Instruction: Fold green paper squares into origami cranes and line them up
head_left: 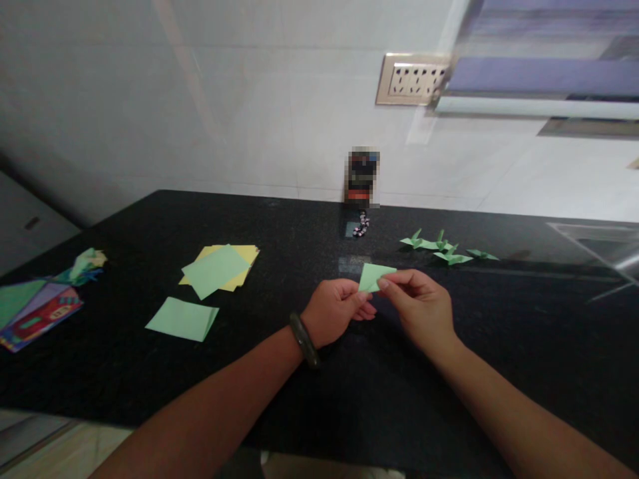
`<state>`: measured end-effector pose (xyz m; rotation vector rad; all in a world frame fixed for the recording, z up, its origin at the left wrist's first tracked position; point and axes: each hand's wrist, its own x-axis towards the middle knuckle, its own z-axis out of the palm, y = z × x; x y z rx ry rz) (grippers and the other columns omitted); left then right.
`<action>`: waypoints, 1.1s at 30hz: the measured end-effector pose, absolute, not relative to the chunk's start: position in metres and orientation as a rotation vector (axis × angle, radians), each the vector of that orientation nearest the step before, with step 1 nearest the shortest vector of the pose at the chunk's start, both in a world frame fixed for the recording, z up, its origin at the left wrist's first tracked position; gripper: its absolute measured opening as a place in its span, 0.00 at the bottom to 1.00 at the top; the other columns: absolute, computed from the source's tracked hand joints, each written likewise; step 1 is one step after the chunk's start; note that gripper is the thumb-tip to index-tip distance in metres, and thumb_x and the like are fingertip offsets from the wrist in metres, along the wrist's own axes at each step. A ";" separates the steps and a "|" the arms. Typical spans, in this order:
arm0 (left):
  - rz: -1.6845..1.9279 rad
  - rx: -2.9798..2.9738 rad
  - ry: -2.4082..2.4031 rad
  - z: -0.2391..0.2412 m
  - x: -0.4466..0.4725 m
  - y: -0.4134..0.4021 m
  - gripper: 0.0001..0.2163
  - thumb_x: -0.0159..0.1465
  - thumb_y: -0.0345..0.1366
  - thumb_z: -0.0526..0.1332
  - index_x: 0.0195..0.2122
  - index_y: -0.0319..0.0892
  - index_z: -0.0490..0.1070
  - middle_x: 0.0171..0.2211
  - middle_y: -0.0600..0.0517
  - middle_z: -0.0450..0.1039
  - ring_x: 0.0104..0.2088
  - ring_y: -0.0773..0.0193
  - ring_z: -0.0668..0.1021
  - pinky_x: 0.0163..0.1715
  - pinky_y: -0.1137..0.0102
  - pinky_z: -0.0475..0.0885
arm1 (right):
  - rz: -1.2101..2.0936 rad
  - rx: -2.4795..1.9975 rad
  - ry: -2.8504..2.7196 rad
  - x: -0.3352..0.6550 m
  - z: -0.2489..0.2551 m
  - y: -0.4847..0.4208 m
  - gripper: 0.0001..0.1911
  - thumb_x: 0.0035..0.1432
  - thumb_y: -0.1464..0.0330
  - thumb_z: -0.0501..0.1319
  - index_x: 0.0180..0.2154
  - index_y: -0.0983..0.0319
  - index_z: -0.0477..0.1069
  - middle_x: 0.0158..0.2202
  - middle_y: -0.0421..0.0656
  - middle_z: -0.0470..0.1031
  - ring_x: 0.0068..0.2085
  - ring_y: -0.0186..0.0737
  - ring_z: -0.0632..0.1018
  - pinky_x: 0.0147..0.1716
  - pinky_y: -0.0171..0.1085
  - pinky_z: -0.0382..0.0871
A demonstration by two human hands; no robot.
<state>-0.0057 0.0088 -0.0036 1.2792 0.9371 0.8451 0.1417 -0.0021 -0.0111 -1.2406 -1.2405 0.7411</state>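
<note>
A small folded piece of green paper [372, 275] is held up just above the black counter, between my two hands. My left hand [335, 307], below a dark bangle on the wrist, pinches its lower left corner between thumb and fingers. At its right edge my right hand [423, 307] grips it with thumb and forefinger. A crease runs across the paper's face; its back is hidden. Beyond my right hand stand several folded green paper cranes [449, 255] in a loose group.
Left of my hands, a green sheet [214, 269] lies on a yellow paper stack [248, 256], with a folded green sheet [180, 319] nearer me. Coloured packets [44, 313] sit far left. A blurred-out dark object [360, 176] leans on the wall, below a socket panel [412, 80].
</note>
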 end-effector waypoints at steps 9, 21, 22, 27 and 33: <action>0.852 1.160 0.888 -0.006 -0.005 0.008 0.09 0.49 0.31 0.65 0.32 0.34 0.71 0.23 0.50 0.75 0.26 0.67 0.77 0.28 0.74 0.69 | 0.691 -1.275 -1.239 0.142 -0.010 -0.003 0.07 0.45 0.66 0.65 0.27 0.63 0.72 0.25 0.41 0.75 0.26 0.36 0.74 0.27 0.35 0.68; 0.910 1.332 0.959 -0.006 -0.005 0.009 0.08 0.54 0.37 0.61 0.29 0.35 0.71 0.23 0.50 0.75 0.23 0.67 0.76 0.24 0.74 0.70 | 0.685 -1.270 -1.315 0.135 -0.004 -0.008 0.04 0.46 0.67 0.63 0.26 0.62 0.71 0.24 0.40 0.75 0.26 0.36 0.74 0.27 0.35 0.69; 0.912 1.349 0.963 -0.006 -0.005 0.009 0.08 0.55 0.37 0.61 0.29 0.35 0.71 0.23 0.50 0.75 0.23 0.67 0.76 0.24 0.74 0.70 | 0.685 -1.270 -1.316 0.135 -0.004 -0.008 0.04 0.46 0.67 0.63 0.26 0.62 0.71 0.24 0.40 0.75 0.26 0.36 0.74 0.27 0.35 0.69; 0.892 1.420 1.006 -0.003 -0.005 0.008 0.09 0.56 0.38 0.59 0.26 0.35 0.71 0.22 0.49 0.75 0.23 0.67 0.76 0.24 0.74 0.70 | 0.691 -1.280 -1.289 0.136 -0.005 -0.007 0.05 0.46 0.67 0.63 0.25 0.62 0.72 0.24 0.40 0.74 0.26 0.35 0.73 0.27 0.35 0.68; 0.859 1.415 0.992 0.000 -0.006 0.008 0.11 0.57 0.36 0.57 0.22 0.35 0.69 0.19 0.50 0.73 0.20 0.68 0.75 0.22 0.75 0.69 | 0.799 -1.246 -1.208 0.134 -0.003 -0.006 0.05 0.44 0.67 0.64 0.24 0.62 0.71 0.23 0.40 0.74 0.25 0.35 0.74 0.26 0.35 0.68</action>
